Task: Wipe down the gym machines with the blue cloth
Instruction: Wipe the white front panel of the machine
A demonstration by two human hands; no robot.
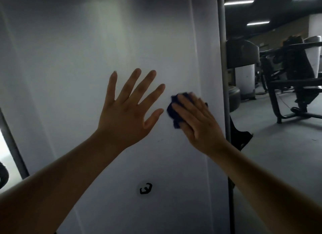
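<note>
White plastic fills most of our view, the curved panel [69,77] of a gym machine, with a grey post [12,146] slanting along its left edge and cut off by the frame; toward the middle of the panel we hold the left hand [127,110] up with all five fingers spread wide and gripping nothing, most likely to steady ourselves against the surface, though we cannot tell whether the palm touches it or hovers just off it; lower down sits a small black logo [146,188], too blurred to read; just right of the left hand's fingertips, near the panel's right edge, lies the blue cloth [174,111], bunched into a dark wad and mostly covered, so we cannot judge its full extent; the right hand [196,122] lies over it with fingers laid flat and close together, pressing it to the panel, which suits a wiping stroke better than a pinch would; whether the thumb hooks a fold underneath is hidden; beside that hand runs a grey upright bar [223,59], with a black bracket [240,138] partly behind it; farther right, other machines [296,77] stand in dim light, their details hard to make out.
</note>
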